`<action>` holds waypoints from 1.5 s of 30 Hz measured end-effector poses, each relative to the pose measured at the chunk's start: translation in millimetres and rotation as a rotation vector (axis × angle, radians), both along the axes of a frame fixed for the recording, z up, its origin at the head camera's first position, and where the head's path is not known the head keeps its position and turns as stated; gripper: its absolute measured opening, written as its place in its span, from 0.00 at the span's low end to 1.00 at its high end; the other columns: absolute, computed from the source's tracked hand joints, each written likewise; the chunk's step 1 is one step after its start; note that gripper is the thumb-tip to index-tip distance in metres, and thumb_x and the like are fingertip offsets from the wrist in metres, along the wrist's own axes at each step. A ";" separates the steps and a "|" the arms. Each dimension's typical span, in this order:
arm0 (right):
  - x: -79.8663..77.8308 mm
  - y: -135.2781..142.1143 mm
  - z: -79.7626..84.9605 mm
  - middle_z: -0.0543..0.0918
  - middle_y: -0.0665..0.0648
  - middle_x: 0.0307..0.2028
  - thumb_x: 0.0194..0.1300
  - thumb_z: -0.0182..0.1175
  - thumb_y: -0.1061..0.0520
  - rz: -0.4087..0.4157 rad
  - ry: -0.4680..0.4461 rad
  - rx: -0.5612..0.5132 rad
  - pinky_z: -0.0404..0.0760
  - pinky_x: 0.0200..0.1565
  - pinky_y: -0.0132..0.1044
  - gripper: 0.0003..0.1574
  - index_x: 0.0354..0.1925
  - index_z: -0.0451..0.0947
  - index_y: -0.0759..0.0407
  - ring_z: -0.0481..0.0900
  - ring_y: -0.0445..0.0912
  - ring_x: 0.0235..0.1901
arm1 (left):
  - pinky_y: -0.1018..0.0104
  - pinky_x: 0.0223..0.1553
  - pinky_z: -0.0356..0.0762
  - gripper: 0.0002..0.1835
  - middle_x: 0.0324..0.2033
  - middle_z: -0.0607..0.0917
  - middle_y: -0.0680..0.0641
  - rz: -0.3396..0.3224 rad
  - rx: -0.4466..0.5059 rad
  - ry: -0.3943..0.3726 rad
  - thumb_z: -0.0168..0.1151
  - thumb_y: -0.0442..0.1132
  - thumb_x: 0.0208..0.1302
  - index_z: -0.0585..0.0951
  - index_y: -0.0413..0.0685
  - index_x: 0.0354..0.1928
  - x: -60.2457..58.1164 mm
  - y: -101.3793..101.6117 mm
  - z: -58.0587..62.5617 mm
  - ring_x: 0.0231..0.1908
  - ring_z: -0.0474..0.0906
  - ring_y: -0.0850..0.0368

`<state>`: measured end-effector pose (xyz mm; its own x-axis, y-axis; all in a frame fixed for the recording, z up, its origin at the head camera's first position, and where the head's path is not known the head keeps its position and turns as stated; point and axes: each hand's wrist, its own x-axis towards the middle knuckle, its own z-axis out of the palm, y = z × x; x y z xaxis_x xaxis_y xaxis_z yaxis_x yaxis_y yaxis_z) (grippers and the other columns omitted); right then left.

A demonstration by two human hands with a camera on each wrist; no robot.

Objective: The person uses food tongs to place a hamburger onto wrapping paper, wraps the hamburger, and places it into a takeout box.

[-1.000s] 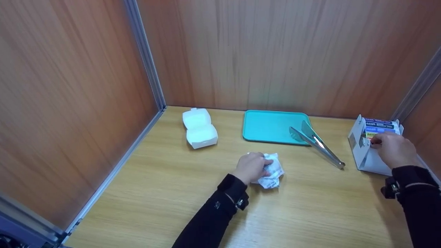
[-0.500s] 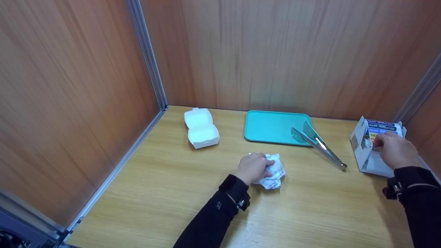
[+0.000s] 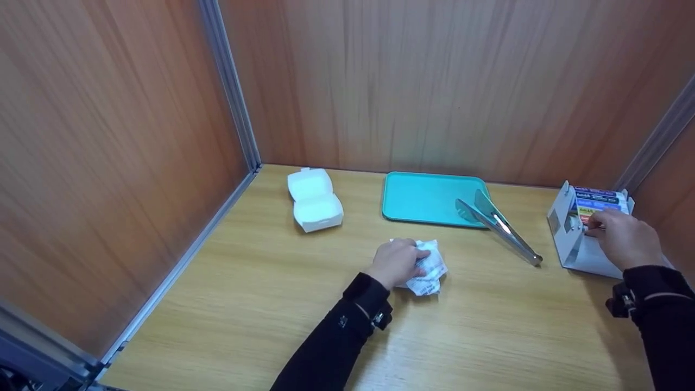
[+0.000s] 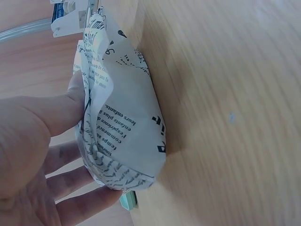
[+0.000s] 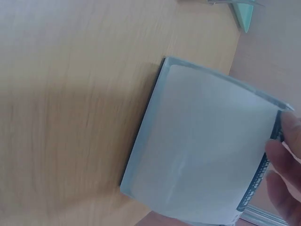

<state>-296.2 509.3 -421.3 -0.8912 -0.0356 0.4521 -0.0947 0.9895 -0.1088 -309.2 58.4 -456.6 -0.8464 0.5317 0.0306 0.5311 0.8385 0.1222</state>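
Note:
Near the middle of the table, my left hand [image 3: 395,262] grips a crumpled wrapper [image 3: 431,269] of white printed paper. In the left wrist view the thumb presses one side of the wrapper [image 4: 127,113] and the fingers curl round the other; whatever it may enclose is hidden. At the far right stands a white label dispenser [image 3: 589,255] carrying coloured printed labels [image 3: 597,198]. My right hand [image 3: 627,239] reaches over its front, fingers bent, pinching at the edge of the labels. The right wrist view shows the fingertips at a dark printed strip [image 5: 256,183] along the dispenser's edge.
An open white clamshell box [image 3: 317,202] sits at the back left. A turquoise tray [image 3: 418,198] lies by the back wall, with metal tongs [image 3: 505,232] resting across its right corner. Wooden panels [image 3: 434,87] enclose the table at the back and sides.
Both hands keep nearly the same places, the left on the wrapper and the right at the label dispenser. The head view sways slightly.

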 end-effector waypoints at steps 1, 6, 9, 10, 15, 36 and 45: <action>1.6 1.7 -1.6 0.84 0.70 0.34 0.60 0.74 0.71 0.015 0.033 0.010 0.78 0.29 0.54 0.08 0.36 0.83 0.69 0.76 0.56 0.24 | 0.57 0.64 0.78 0.27 0.71 0.79 0.51 0.000 -0.003 0.004 0.68 0.56 0.73 0.78 0.70 0.72 0.0 0.4 -0.3 0.67 0.77 0.52; 11.1 9.8 -6.9 0.80 0.66 0.33 0.58 0.76 0.72 0.040 0.114 0.019 0.78 0.27 0.50 0.10 0.34 0.83 0.66 0.75 0.54 0.23 | 0.55 0.63 0.79 0.27 0.70 0.79 0.51 -0.002 0.004 0.005 0.69 0.56 0.72 0.79 0.70 0.72 -0.4 2.7 -1.6 0.67 0.77 0.52; 17.7 12.7 -8.8 0.81 0.67 0.36 0.61 0.75 0.72 0.017 0.100 -0.021 0.82 0.35 0.56 0.09 0.36 0.83 0.67 0.77 0.57 0.27 | 0.55 0.64 0.78 0.28 0.71 0.79 0.51 -0.002 0.008 -0.007 0.68 0.56 0.73 0.78 0.70 0.72 -0.8 3.8 -1.7 0.68 0.76 0.52; 20.1 13.6 -9.4 0.81 0.68 0.36 0.61 0.74 0.72 0.011 0.099 -0.032 0.82 0.38 0.59 0.08 0.36 0.83 0.67 0.77 0.59 0.29 | 0.55 0.65 0.77 0.28 0.71 0.79 0.50 -0.003 0.008 -0.007 0.68 0.56 0.73 0.78 0.70 0.72 -0.9 3.9 -1.7 0.68 0.76 0.52; 33.3 20.1 -10.0 0.81 0.69 0.39 0.63 0.72 0.73 0.003 0.124 -0.088 0.75 0.39 0.27 0.08 0.36 0.83 0.67 0.77 0.60 0.33 | 0.55 0.65 0.77 0.27 0.71 0.79 0.49 -0.015 0.009 0.012 0.68 0.55 0.73 0.78 0.69 0.72 -1.4 3.0 -1.6 0.68 0.76 0.51; 73.2 15.7 21.6 0.81 0.75 0.41 0.75 0.58 0.74 -0.065 0.250 -0.353 0.62 0.34 0.12 0.05 0.46 0.79 0.76 0.61 0.16 0.29 | 0.53 0.59 0.81 0.27 0.68 0.81 0.46 -0.029 0.030 0.063 0.70 0.55 0.72 0.80 0.67 0.71 -4.9 -1.3 -1.5 0.65 0.79 0.48; 73.6 -43.9 43.6 0.86 0.54 0.31 0.74 0.66 0.65 0.008 0.245 -0.441 0.69 0.28 0.18 0.05 0.44 0.84 0.68 0.72 0.23 0.25 | 0.52 0.64 0.79 0.27 0.71 0.79 0.46 -0.012 0.036 0.034 0.69 0.54 0.73 0.79 0.67 0.72 -3.1 -1.9 -1.7 0.68 0.77 0.48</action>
<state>-222.6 465.4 -377.7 -0.7574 0.1996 0.6217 -0.1775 0.8534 -0.4902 -312.3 56.5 -458.2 -0.8379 0.5401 0.0782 0.5457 0.8272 0.1338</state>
